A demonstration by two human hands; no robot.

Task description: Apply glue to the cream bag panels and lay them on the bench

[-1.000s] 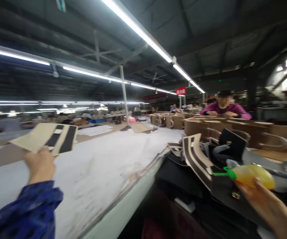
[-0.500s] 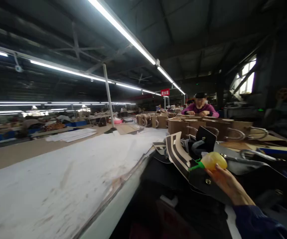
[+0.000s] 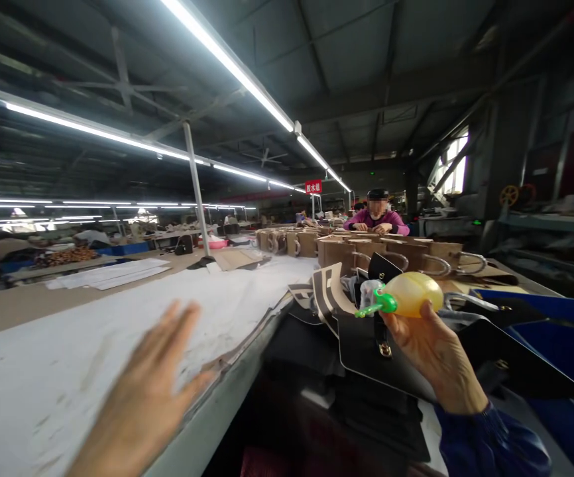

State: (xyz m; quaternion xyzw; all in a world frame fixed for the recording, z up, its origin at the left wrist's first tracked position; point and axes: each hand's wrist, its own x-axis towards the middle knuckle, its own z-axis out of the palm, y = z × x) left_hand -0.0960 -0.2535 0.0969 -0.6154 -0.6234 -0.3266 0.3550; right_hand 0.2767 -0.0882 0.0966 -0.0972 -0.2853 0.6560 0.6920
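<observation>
My right hand (image 3: 429,348) grips a yellow squeeze bottle (image 3: 410,293) with a green nozzle pointing left, held above a pile of black bag panels (image 3: 366,338). My left hand (image 3: 145,391) is spread flat and empty, blurred, over the white paper-covered table (image 3: 68,358) near its right edge. A striped beige and black piece (image 3: 327,291) stands up in the pile just left of the nozzle.
Tan bags with handles (image 3: 346,248) line the bench behind the pile. A person in a purple top (image 3: 377,218) works at the far end. A blue bin (image 3: 555,324) sits at right. White sheets (image 3: 113,273) lie further along the table by a post (image 3: 195,192).
The striped panel that my left hand held a second ago is gone; the hand left view, then came back empty over the table. My right hand lifted the bottle higher as my view swung right.
</observation>
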